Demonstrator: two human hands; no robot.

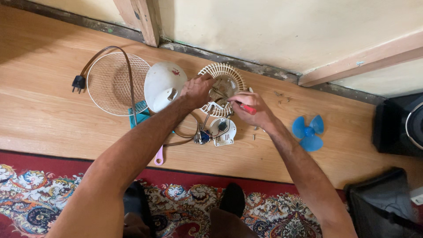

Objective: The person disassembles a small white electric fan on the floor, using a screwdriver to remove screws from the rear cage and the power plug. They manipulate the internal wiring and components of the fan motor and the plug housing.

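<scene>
Fan housing (224, 86) under both hands; blue blade (308, 132) rt, wire guard (115, 83) lt.

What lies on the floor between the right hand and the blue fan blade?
In the head view, only a few small loose screws lie near the right hand; the remaining wooden floor up to the blue fan blade is bare.

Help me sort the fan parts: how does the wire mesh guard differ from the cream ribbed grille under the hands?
The wire mesh guard is thin bare metal mesh you can see the floor through; the ribbed grille is cream plastic with radial slats. The guard looks wider than the grille. The guard lies untouched with a brown cord across it; the left hand grips the grille while the right hand works at it with a red-handled tool. Both are round and rest on the wooden floor.
</scene>
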